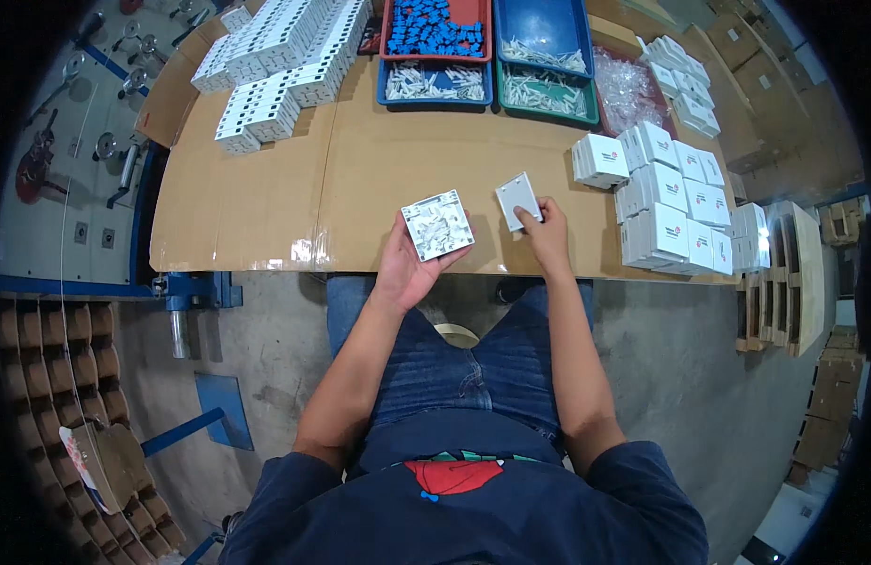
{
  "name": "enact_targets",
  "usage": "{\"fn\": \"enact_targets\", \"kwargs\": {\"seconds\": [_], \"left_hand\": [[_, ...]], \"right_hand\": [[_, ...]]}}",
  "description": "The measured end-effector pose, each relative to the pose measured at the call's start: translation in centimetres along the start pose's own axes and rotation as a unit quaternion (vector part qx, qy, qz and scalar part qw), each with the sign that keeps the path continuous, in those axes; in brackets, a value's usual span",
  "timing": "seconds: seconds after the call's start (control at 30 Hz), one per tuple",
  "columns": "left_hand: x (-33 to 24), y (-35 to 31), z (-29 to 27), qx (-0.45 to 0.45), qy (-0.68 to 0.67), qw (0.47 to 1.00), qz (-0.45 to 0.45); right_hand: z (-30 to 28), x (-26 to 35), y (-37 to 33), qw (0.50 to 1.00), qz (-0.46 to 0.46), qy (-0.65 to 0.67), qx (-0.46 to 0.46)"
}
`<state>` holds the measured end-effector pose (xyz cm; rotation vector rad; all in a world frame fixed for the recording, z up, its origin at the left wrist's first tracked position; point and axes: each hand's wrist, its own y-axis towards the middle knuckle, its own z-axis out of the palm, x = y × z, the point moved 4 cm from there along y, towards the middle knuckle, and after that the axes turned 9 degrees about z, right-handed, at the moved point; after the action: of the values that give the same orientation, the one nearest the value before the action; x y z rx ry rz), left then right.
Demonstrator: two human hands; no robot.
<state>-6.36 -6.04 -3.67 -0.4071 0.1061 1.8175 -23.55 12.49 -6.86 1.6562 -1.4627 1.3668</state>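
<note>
My left hand [403, 273] holds a square white plastic housing [438, 225] over the table's near edge. The housing's moulded inner side, with ribs and small parts, faces up. In my right hand [550, 237] a flat white rectangular cover [516, 195] is pinched, with the thumb on top of it. The cover is tilted, to the right of the housing and apart from it. Its underside is hidden.
The table [266, 202] is covered with cardboard. White housings [271, 42] are stacked at the far left. At the back stand a red bin [384, 47] of blue parts, blue and green bins [548, 111] of pale slim pieces, and clear plastic bags [630, 89]. White boxes [663, 231] are piled right.
</note>
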Motion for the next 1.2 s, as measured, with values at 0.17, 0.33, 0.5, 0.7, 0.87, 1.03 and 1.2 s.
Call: {"fn": "enact_targets", "kwargs": {"seconds": [0.17, 0.33, 0.5, 0.7, 0.87, 1.03, 1.2], "left_hand": [[0.2, -0.8, 0.7, 0.041, -0.043, 0.998, -0.023], [1.0, -1.3, 2.3, 0.020, -0.012, 0.999, -0.041], [1.5, -1.6, 2.1, 0.009, -0.020, 0.998, -0.052], [1.9, -2.0, 2.8, -0.003, -0.042, 0.997, -0.059], [1.9, -2.1, 3.6, -0.025, 0.037, 0.998, -0.048], [1.9, -2.4, 3.4, -0.118, 0.089, 0.987, -0.062], [2.5, -2.1, 2.1, -0.099, 0.099, 0.989, -0.040]], "right_hand": [[-0.9, 1.8, -2.0, 0.911, 0.070, 0.396, 0.087], [-0.4, 6.4, -4.6, 0.847, 0.055, 0.467, 0.248], [0.1, 9.4, -6.5, 0.742, 0.080, 0.538, 0.392], [0.5, 10.3, -7.6, 0.843, 0.037, 0.400, 0.358], [1.5, 11.5, -8.8, 0.918, -0.145, 0.208, 0.304], [2.6, 11.8, -9.8, 0.932, -0.262, -0.069, 0.240], [3.3, 11.2, -9.8, 0.920, -0.295, -0.097, 0.238]]}}
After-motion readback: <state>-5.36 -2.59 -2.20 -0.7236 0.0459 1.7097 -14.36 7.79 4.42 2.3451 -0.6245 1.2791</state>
